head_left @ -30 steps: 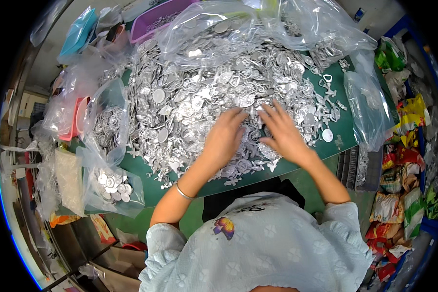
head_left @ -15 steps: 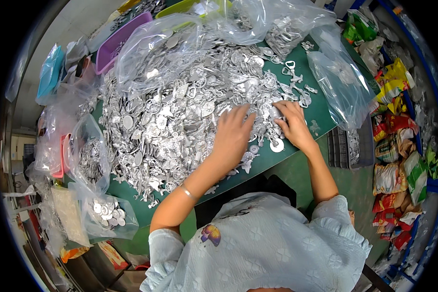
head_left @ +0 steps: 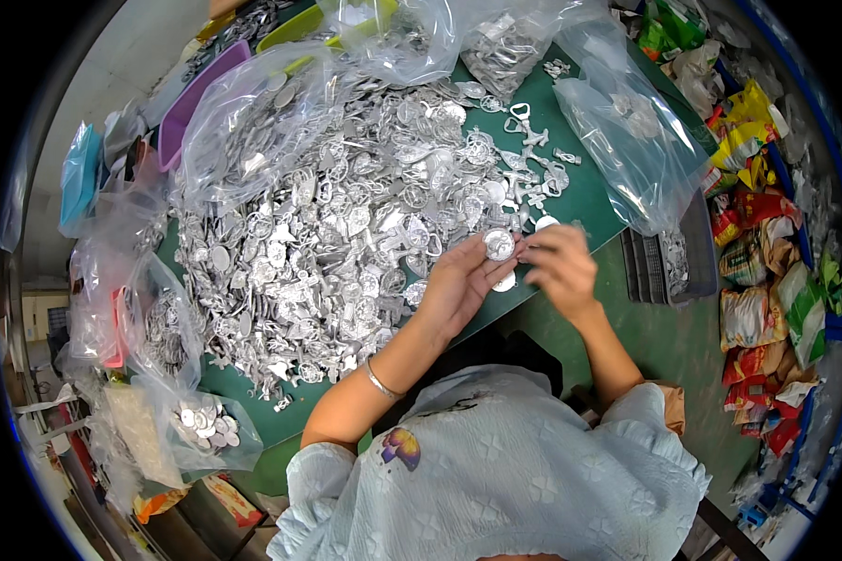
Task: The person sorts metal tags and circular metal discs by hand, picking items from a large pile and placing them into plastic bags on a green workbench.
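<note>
A round silver medallion [head_left: 499, 245] with a raised pattern lies at the fingertips of my left hand [head_left: 463, 285], which is turned palm up and closed on it. My right hand [head_left: 564, 273] is close beside the medallion, its fingers smeared by motion, so I cannot make out whether they grip anything. Behind and left of my hands spreads a large heap of silver metal pieces [head_left: 337, 224], mostly round discs and small cast shapes. A pale flat disc [head_left: 505, 282] shows just below my left fingers. Several bottle-opener-shaped pieces [head_left: 526, 126] lie off the heap's right side.
The heap covers much of the green table [head_left: 585, 178]. Clear plastic bags [head_left: 631, 140] lie around it, some with metal parts. A purple bin [head_left: 192, 103] stands at the far left, a grey crate [head_left: 669, 266] below the table's right edge. Colourful packages [head_left: 753, 313] fill the right-side shelves.
Both hands have come off the heap, nearer to me and the table's front edge. My left hand has turned palm up and now holds a medallion. The view has shifted slightly.
</note>
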Tool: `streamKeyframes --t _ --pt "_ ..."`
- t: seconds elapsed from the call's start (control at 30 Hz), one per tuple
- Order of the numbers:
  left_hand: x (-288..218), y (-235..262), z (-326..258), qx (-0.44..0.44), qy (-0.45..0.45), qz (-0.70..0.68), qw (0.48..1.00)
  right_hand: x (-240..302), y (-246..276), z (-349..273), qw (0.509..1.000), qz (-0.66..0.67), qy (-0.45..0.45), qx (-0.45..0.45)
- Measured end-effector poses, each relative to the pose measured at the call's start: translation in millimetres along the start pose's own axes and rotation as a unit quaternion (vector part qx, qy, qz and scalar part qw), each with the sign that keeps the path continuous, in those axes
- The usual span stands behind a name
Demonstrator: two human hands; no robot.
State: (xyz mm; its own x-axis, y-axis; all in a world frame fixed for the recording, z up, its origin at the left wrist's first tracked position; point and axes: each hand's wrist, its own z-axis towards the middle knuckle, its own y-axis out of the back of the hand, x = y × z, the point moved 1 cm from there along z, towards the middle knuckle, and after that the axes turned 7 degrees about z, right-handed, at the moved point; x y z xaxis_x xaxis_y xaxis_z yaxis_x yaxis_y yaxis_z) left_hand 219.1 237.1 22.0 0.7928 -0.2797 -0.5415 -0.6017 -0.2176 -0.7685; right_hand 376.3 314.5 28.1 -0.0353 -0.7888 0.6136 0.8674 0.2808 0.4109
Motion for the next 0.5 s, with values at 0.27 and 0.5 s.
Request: streamKeyframes --t 0.27,0.5 --pt "3.8 -9.4 -9.4 -0.05 0.028 0.035 0.998 -31.6 10.8 -11.0 0.954 -0.193 -0.222 0.049" --pt "23.5 -1.5 -13.3 -0.102 0.072 0.076 0.989 -21.5 10.0 -9.5 0.952 -0.187 -0.241 -0.003"
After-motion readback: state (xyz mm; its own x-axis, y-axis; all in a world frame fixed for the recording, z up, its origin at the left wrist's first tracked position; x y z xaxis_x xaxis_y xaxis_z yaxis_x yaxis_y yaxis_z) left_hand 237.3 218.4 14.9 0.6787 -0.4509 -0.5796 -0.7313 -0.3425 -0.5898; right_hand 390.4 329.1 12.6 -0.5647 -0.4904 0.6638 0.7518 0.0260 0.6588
